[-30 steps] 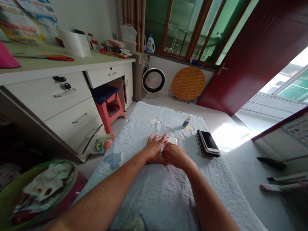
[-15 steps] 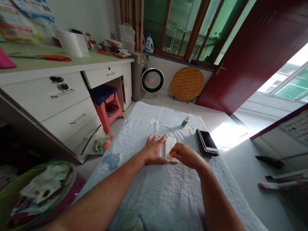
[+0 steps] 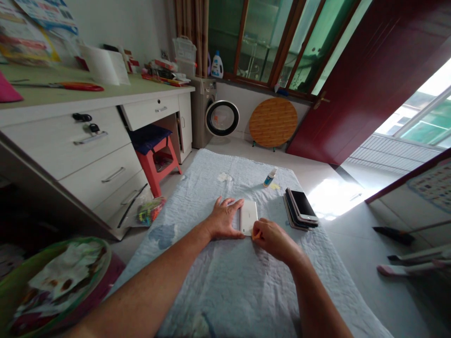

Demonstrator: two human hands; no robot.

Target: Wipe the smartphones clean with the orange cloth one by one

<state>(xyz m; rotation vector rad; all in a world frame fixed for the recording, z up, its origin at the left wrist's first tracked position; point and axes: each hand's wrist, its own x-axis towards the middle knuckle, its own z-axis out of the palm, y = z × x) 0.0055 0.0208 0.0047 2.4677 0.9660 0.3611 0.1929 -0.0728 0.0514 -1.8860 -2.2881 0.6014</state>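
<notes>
- Head view looks down on a pale blue quilted cloth [image 3: 225, 281] spread over the floor, with both forearms reaching out across it.
- A white phone [image 3: 248, 217] lies flat on the cloth, long side running away from the person, between the two hands.
- Left hand [image 3: 223, 219] rests palm down on the cloth, fingers spread wide, its thumb side pressed against the phone's left edge; it grips nothing.
- Right hand [image 3: 273, 236] sits at the phone's near right corner, fingers curled in tight with thumb and forefinger pinched together at that corner; whether something small is held between them cannot be told.
- A stack of phones [image 3: 300, 209] lies just right of the white one, apart from it, the top one screen up and dark.
- A small bottle [image 3: 270, 178] lies further out on the cloth.
- A white desk [image 3: 88, 136] with drawers stands on the left, a red stool [image 3: 157, 157] tucked beneath it.
- A green basin [image 3: 52, 281] of crumpled papers sits near left.
</notes>
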